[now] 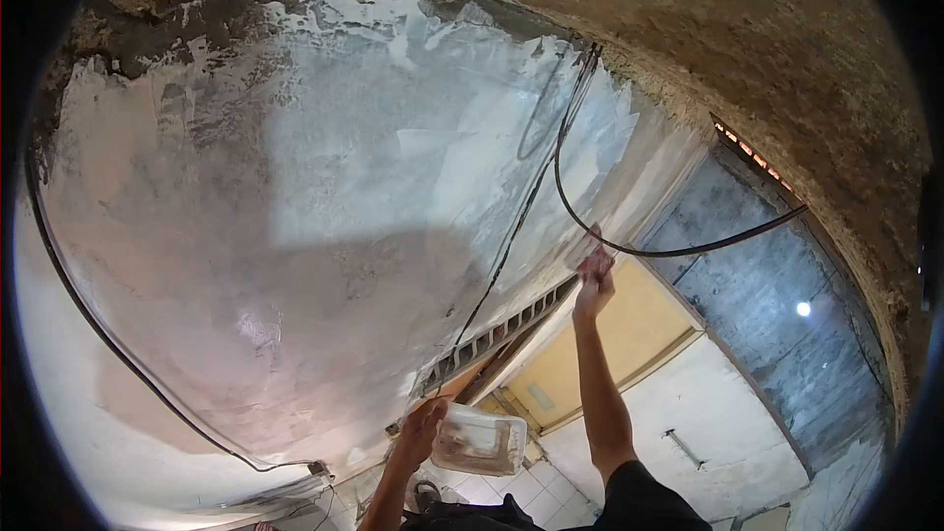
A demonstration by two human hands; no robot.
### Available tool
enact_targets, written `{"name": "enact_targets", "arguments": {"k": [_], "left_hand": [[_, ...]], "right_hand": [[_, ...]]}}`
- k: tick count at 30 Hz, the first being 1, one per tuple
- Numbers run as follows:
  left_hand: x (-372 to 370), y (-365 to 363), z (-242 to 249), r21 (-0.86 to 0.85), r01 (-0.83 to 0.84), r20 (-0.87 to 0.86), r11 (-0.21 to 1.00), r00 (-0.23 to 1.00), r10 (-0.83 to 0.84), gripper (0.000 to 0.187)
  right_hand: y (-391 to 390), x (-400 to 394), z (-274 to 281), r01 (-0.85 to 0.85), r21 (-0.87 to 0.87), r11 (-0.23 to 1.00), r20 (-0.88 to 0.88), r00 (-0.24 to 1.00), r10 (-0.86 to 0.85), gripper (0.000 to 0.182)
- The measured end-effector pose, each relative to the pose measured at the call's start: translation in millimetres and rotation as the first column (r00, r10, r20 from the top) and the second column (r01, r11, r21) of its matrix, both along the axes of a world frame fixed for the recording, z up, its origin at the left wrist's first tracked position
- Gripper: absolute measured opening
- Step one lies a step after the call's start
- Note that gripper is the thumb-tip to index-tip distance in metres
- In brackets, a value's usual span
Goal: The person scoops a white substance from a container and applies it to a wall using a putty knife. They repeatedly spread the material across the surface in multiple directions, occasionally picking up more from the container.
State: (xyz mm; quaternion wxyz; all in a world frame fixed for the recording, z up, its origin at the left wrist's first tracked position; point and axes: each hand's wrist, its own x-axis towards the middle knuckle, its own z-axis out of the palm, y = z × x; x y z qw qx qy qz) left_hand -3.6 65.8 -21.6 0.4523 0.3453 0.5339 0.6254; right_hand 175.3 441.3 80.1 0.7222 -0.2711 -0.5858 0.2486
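Observation:
My left hand grips the near side of a translucent plastic tub, whose inside is smeared with a pale brownish residue. Raised ahead of me, my right hand is closed and up against the wall. A thin, pinkish shape shows at its fingers, too blurred to name. Around and above that hand spreads a wall with patchy white and grey plaster. A black cable hangs in a loop that passes right by my right fingers.
Rough brown masonry curves overhead. Another black cable runs down the left wall to a small box. Below are a slatted vent strip, a yellowish panel, a white door-like panel with a handle, and floor tiles.

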Motion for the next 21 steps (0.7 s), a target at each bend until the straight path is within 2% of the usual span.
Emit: {"name": "enact_targets", "arguments": {"k": [1,3,5,7,9,11,12,13,15,16,17,19,21], "left_hand": [[0,-2,4,0.001,0.0,-0.001,1.0,1.0,0.0,0.042],[0,-10,11,-0.003,-0.033,-0.087,0.999,0.996,0.032,0.043],[-1,-13,10,-0.043,-0.033,-0.049,0.999,0.998,0.03,0.043],[0,-13,4,-0.079,-0.026,-0.004,0.997,1.0,0.026,0.044],[2,-13,-4,-0.02,-0.044,-0.041,0.999,0.998,0.043,0.045],[0,-13,3,-0.037,-0.031,-0.068,0.999,0.997,0.028,0.045],[-1,-13,7,-0.054,-0.028,-0.095,0.998,0.995,0.023,0.045],[-3,-12,9,-0.055,-0.024,-0.097,0.998,0.995,0.019,0.045],[-4,-14,11,-0.023,-0.024,-0.087,0.999,0.996,0.022,0.046],[-4,-15,10,-0.024,-0.029,-0.087,0.999,0.996,0.026,0.046],[-4,-16,8,-0.02,-0.035,-0.055,0.999,0.998,0.033,0.046],[-4,-14,-3,-0.011,-0.048,-0.02,0.999,0.999,0.048,0.046],[-3,-10,-23,-0.011,-0.063,0.011,0.998,0.998,0.063,0.047]], "right_hand": [[11,3,10,0.113,-0.022,0.993,0.12,0.987,-0.109,0.024],[22,-9,10,0.127,-0.02,0.992,0.107,0.987,-0.124,0.025],[26,-26,5,0.126,-0.01,0.992,0.096,0.988,-0.124,0.026],[-33,-50,18,0.135,0.037,0.99,0.125,0.982,-0.138,0.025],[-54,-48,14,0.102,0.09,0.991,0.166,0.979,-0.116,0.025],[-45,-37,-3,-0.123,0.147,0.982,0.039,0.992,0.118,0.025],[-46,-29,-2,-0.005,0.092,0.996,0.148,0.989,-0.008,0.024],[-42,-31,1,-0.001,0.09,0.996,0.147,0.989,-0.012,0.024],[-31,-43,8,0.105,0.19,0.976,0.017,0.994,-0.111,0.025],[-32,-47,7,0.108,0.151,0.983,0.204,0.969,-0.138,0.033],[-38,-61,-2,0.014,0.196,0.981,0.167,0.985,-0.047,0.035],[-74,-86,-11,-0.005,-0.036,0.999,0.279,0.96,0.015,0.035],[-98,-85,-24,-0.008,-0.01,1.0,0.353,0.936,0.011,0.034]]}}
